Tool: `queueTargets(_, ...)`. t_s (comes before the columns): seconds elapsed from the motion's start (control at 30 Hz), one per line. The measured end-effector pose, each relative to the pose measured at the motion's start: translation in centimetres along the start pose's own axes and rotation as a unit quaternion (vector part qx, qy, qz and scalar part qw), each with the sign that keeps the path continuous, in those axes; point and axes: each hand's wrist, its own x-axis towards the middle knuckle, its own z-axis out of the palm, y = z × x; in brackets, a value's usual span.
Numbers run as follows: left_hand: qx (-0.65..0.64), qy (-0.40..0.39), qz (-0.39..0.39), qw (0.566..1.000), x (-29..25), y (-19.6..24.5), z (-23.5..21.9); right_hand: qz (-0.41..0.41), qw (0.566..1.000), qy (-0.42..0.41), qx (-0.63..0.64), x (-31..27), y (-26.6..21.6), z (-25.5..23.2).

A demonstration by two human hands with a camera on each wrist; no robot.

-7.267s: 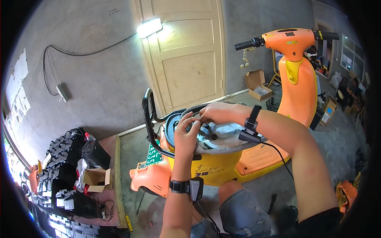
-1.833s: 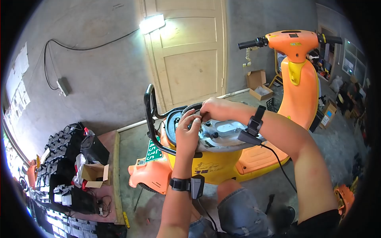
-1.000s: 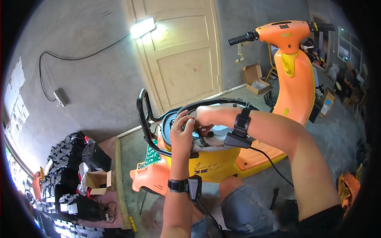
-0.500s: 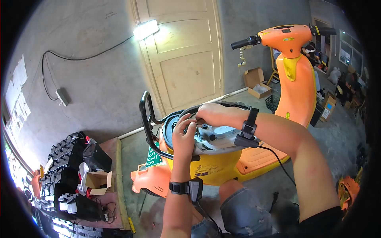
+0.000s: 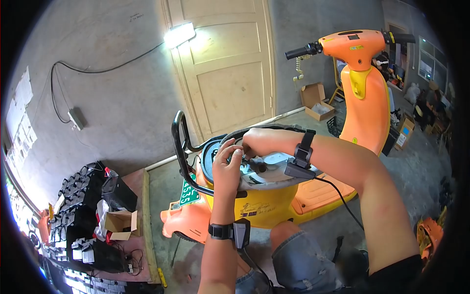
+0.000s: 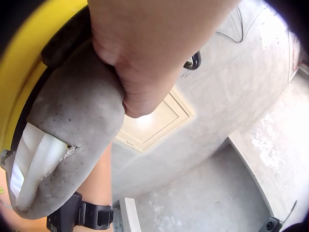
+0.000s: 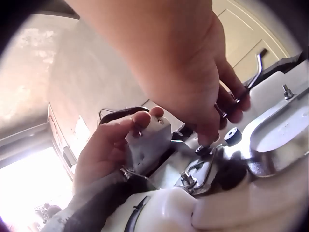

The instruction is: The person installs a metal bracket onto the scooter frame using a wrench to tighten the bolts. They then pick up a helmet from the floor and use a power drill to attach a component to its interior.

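On the orange and yellow scooter (image 5: 274, 208) lies an upturned seat (image 5: 286, 182), its pale underside showing inside a grey cover. My left hand (image 5: 227, 164) is at the seat's rear end. In the right wrist view its fingers curl over a pale plate-like bracket (image 7: 148, 147) that stands up from the underside. Beside it, my right hand (image 5: 259, 140) reaches down over the seat. Its fingers hold a thin bent metal rod (image 7: 259, 67), while thumb and forefinger come down at a small dark fitting (image 7: 203, 150). A bolt with a nut (image 7: 187, 179) stands nearby.
A black grab rail (image 5: 180, 142) curves up behind the seat. Black batteries (image 5: 78, 196) and an open carton (image 5: 121, 223) stand on a low platform at left. A lit lamp (image 5: 179, 35) hangs by the door (image 5: 235, 88). Another open carton (image 5: 318, 105) stands by the wall.
About a second ago my right hand's fingers reached lower and further into the seat; now they are raised beside the left hand. The left hand keeps its grip. The head view has shifted slightly.
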Motion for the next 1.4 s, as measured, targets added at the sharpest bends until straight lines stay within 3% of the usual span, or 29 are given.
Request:
queueTargets(0.03, -0.001, 0.000, 0.003, 1.000, 0.0, 0.0, 0.0, 0.080, 0.995, -0.057, 0.030, 0.2, -0.7, -0.2)
queueTargets(0.07, -0.002, 0.000, 0.005, 1.000, 0.0, 0.0, 0.0, 0.081, 0.995, -0.058, 0.029, 0.7, -1.3, -0.1)
queueTargets(0.13, 0.004, 0.004, 0.009, 1.000, 0.1, -0.1, 0.0, 0.210, 0.964, -0.089, 0.139, 1.5, -2.6, 0.6)
queueTargets(0.3, 0.004, -0.003, 0.013, 1.000, 0.3, -0.4, -0.1, 0.294, 0.923, -0.068, 0.240, 2.6, -2.5, 1.4)
queueTargets(0.37, 0.005, 0.003, 0.012, 1.000, 0.2, -0.4, 0.1, 0.309, 0.904, -0.013, 0.294, 1.8, -2.5, 1.5)
queueTargets(0.4, 0.005, 0.006, 0.013, 1.000, 0.2, -0.3, 0.1, 0.307, 0.906, -0.014, 0.292, 1.8, -1.8, 1.5)
queueTargets(0.47, 0.010, 0.000, 0.014, 1.000, 0.2, -0.2, 0.1, 0.201, 0.940, 0.036, 0.274, 2.2, 0.0, 1.8)
queueTargets(0.5, 0.012, -0.002, 0.028, 1.000, 0.1, -0.1, 0.1, 0.175, 0.916, 0.068, 0.354, 1.0, -1.0, 0.8)
queueTargets(0.67, -0.016, 0.002, 0.008, 1.000, 0.2, -0.6, 0.1, 0.146, 0.948, 0.088, 0.268, -0.4, -0.2, -0.8)
queueTargets(0.73, 0.004, 0.005, 0.015, 1.000, 0.2, -0.2, 0.1, -0.011, 0.995, 0.100, 0.017, -0.4, 0.9, -0.3)
queueTargets(1.07, 0.003, -0.003, 0.009, 1.000, 0.2, -0.3, 0.0, -0.113, 0.989, 0.091, -0.001, 0.1, 1.3, 1.0)
queueTargets(1.13, -0.009, -0.007, 0.004, 1.000, 0.1, -0.4, 0.1, -0.106, 0.991, 0.080, -0.004, -0.1, 1.1, 0.8)
queueTargets(1.2, -0.014, 0.004, -0.012, 1.000, 0.1, -0.4, 0.1, -0.042, 0.998, 0.038, 0.030, -0.2, 0.7, 0.7)
queueTargets(1.23, -0.014, 0.005, -0.011, 1.000, 0.1, -0.3, 0.1, 0.029, 0.999, -0.013, 0.040, 0.0, 0.3, 0.3)
queueTargets(1.27, -0.001, 0.006, -0.002, 1.000, 0.1, -0.1, 0.1, 0.028, 0.999, -0.013, 0.039, 0.1, -0.3, 0.2)
queueTargets(1.33, 0.012, 0.006, 0.006, 1.000, 0.0, -0.1, 0.1, 0.112, 0.987, -0.046, 0.108, 0.3, -1.1, 0.5)
queueTargets(1.37, 0.007, 0.006, 0.006, 1.000, 0.1, -0.3, 0.1, 0.117, 0.989, -0.047, 0.073, 0.7, -1.7, 0.7)
queueTargets(1.4, 0.003, 0.004, 0.006, 1.000, 0.2, -0.4, 0.1, 0.159, 0.976, -0.033, 0.145, 1.3, -1.4, 1.6)
